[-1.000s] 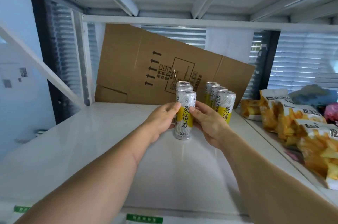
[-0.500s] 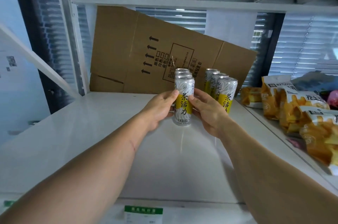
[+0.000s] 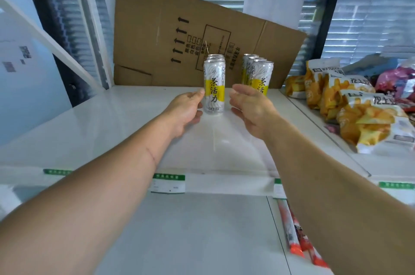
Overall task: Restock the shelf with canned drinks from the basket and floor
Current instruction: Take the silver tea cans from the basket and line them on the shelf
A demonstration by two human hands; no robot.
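A: Grip? Left hand (image 3: pixel 185 109) and right hand (image 3: pixel 252 107) spread apart, flanking the front can (image 3: pixel 214 88); left fingertips possibly touching it.

B: Can stood upright on the shelf (image 3: pixel 89 130), left row, near the cardboard (image 3: pixel 179 34). Best withdraw straight back, avoid nudging.

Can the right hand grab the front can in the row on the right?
Probably yes. The right hand is open, right in front of that can. Nothing lies between them, and the can in the left row stands off to the side.
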